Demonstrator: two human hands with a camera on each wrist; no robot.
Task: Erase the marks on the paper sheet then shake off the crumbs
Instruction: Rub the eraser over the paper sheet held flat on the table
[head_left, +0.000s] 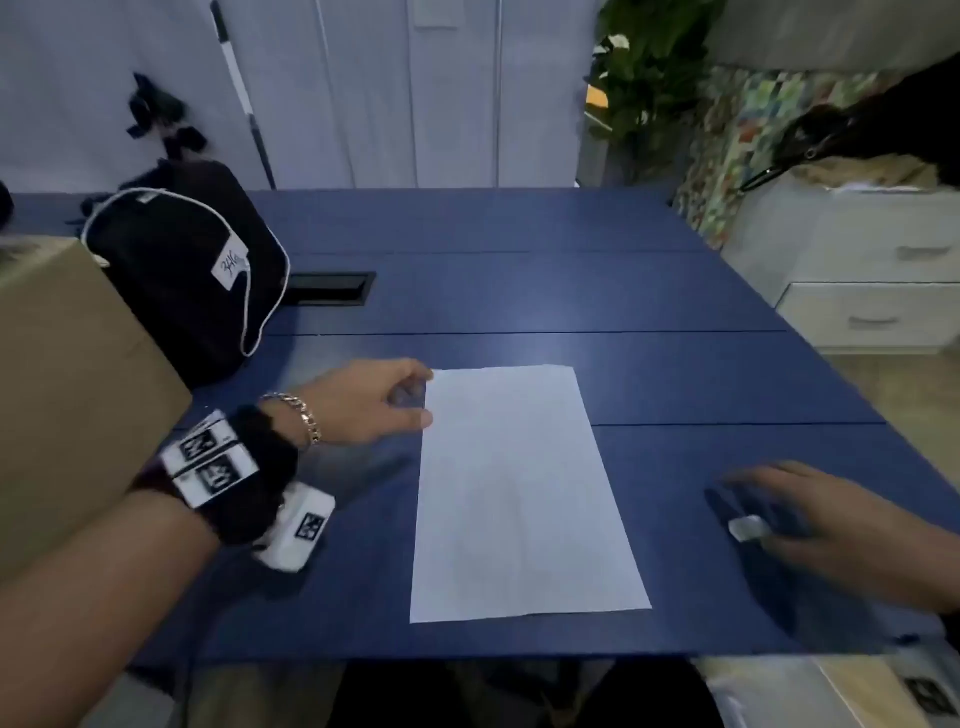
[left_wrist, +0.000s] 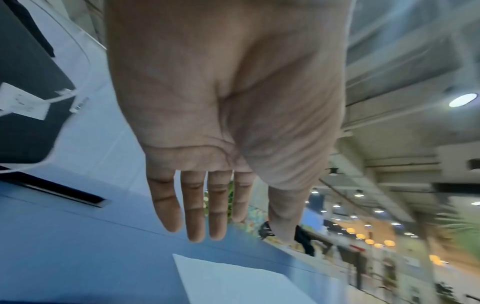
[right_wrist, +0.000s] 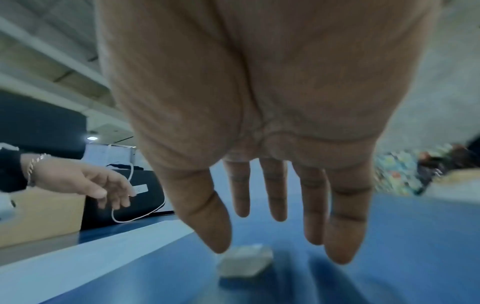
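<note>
A white paper sheet (head_left: 519, 493) lies flat on the blue table (head_left: 519, 291); I make out no marks on it in the blurred head view. My left hand (head_left: 415, 400) hovers at the sheet's far left corner. In the left wrist view the left hand (left_wrist: 221, 226) has straight fingers, holds nothing, and is above the paper corner (left_wrist: 246, 283). A small white eraser (head_left: 748, 529) lies on the table right of the sheet. My right hand (head_left: 769, 504) is just over it, and the right hand (right_wrist: 275, 236) has its fingers spread above the eraser (right_wrist: 245, 261), not gripping it.
A black bag (head_left: 192, 270) and a cardboard box (head_left: 67, 389) stand at the left of the table. A cable slot (head_left: 332, 288) is set into the tabletop behind the sheet. White drawers (head_left: 872, 275) stand off the right edge.
</note>
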